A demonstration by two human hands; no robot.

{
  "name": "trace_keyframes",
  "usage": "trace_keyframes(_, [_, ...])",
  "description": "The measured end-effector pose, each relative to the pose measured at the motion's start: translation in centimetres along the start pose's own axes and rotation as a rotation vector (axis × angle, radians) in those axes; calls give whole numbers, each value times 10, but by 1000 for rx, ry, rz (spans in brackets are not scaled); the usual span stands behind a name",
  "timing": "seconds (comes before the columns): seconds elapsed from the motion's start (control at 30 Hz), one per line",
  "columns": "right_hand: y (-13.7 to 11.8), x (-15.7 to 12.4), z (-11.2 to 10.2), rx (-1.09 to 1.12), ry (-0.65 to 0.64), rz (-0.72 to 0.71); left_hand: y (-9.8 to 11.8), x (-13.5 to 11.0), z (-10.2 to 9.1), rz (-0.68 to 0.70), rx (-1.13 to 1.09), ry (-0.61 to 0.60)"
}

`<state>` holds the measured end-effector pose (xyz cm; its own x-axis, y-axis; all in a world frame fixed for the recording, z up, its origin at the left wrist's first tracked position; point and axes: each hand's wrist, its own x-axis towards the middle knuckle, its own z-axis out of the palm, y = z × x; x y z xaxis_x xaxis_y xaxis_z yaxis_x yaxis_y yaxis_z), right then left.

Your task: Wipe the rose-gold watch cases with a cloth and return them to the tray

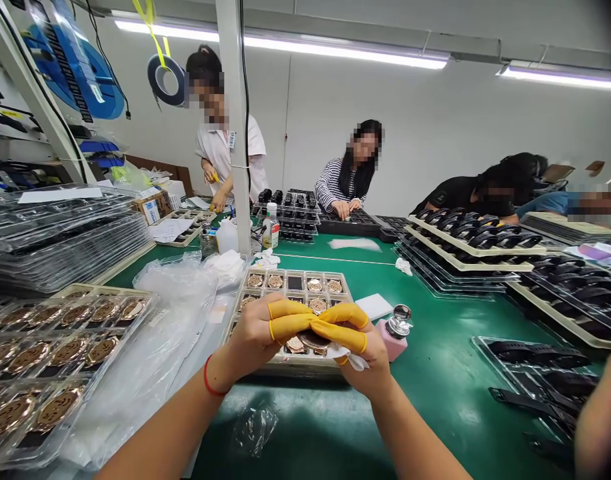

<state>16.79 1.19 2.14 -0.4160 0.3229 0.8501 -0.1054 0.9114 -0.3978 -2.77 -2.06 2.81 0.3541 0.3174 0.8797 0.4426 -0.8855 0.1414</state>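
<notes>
My left hand (258,337) and my right hand (358,347) meet over a beige compartment tray (245,283) of round copper-coloured parts. Both wear yellow finger cots. Together they pinch one round copper part (312,341), fingers closed around it. A white wipe (352,360) is bunched under my right fingers. A red band circles my left wrist.
A pink dispenser bottle (395,333) stands right of my hands, with a white pad (374,306) behind it. Clear trays of copper parts (55,353) lie left, beside plastic bags (170,313). Black-part trays (475,243) fill the right. Several other people work across the green table (435,373).
</notes>
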Motion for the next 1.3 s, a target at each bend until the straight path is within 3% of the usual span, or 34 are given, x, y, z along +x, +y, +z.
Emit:
trace_keyframes(0.4, [-2,0,-3,-6,-4,57,3,0,7,-5,-54,-20])
trace_keyframes(0.5, [-2,-5,3,68,48,186,12,1,14,-176,-125,-58])
trace_keyframes(0.67, [1,-13,24,224,383,609,23,6,23,-803,-587,-173])
trace_keyframes(0.73, [0,-9,29,332,405,742,23,10,23,-929,-741,-199])
trace_keyframes(0.87, [0,5,26,720,274,924,21,13,22,-1002,-1041,-289])
trace_keyframes(1.0, [9,13,14,896,259,1099,20,12,22,-1090,-1110,-166])
trace_keyframes(1.1, [12,15,1,893,306,1108,20,12,19,-1124,-1006,-58])
trace_keyframes(1.3, [-5,18,-20,881,198,1020,23,15,11,-1153,-914,-2])
